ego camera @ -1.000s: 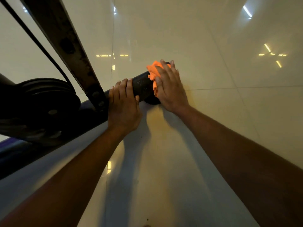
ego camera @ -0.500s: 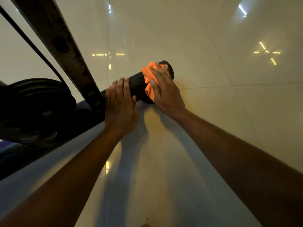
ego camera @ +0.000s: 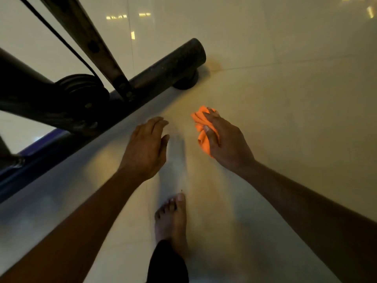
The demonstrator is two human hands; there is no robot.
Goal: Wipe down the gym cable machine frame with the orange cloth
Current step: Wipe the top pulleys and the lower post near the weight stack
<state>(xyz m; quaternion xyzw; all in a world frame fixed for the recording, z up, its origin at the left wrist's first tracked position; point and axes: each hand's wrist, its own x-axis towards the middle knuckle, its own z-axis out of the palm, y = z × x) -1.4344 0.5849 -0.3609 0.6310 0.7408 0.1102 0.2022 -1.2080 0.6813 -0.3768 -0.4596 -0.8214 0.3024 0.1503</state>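
Observation:
The machine's dark base tube point(ego camera: 171, 66) lies low on the pale tiled floor, its round end at the upper middle on a black foot point(ego camera: 186, 81). My right hand point(ego camera: 226, 141) holds the bunched orange cloth point(ego camera: 203, 131) in the air, below and right of the tube's end, clear of it. My left hand point(ego camera: 145, 148) hovers beside it, fingers relaxed, holding nothing and touching nothing.
A slanted brown frame bar point(ego camera: 89, 45) and a black cable point(ego camera: 59, 39) rise from the base at upper left. A black pulley point(ego camera: 83, 92) sits by their joint. My bare foot point(ego camera: 172, 221) stands on the glossy tiles point(ego camera: 285, 99) below my hands.
Both hands have come off the base tube and drawn back towards me. The right hand took the cloth with it. The view has pulled away, and my foot has come into view.

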